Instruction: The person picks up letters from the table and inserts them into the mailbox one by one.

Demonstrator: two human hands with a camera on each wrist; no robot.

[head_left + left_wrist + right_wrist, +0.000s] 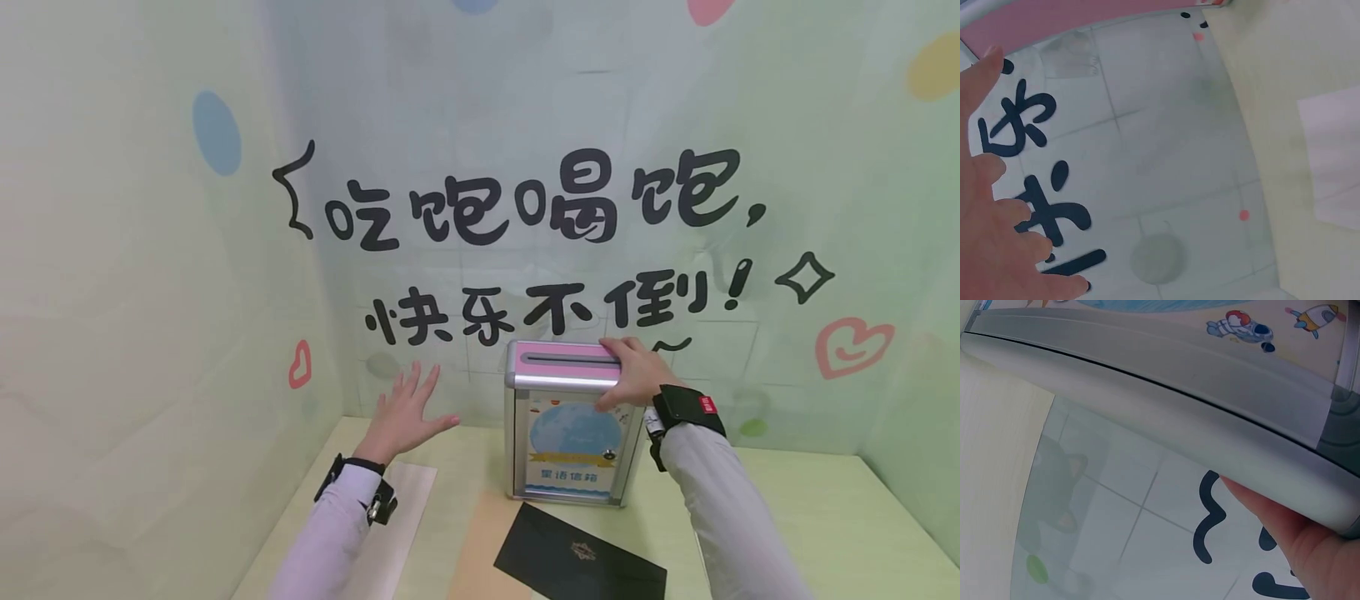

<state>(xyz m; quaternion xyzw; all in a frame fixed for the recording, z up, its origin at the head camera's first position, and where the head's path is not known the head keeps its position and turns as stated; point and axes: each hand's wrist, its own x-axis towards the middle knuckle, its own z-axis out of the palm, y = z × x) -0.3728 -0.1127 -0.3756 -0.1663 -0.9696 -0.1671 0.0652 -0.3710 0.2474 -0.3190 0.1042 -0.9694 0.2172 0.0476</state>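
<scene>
A silver-framed letter box stands upright on the table, its pink top cut by a long slot and its front showing a blue planet picture. My right hand grips the right end of its top, fingers over the lid and thumb on the front edge. The right wrist view shows part of that hand against the box's grey side edge. To the left of the box, my left hand is raised with its fingers spread, touching nothing. Its fingers also show in the left wrist view.
On the table, a black envelope with a gold emblem lies before the box. An orange sheet lies partly under it. A pale pink sheet is below my left hand. Behind rises a wall with black lettering.
</scene>
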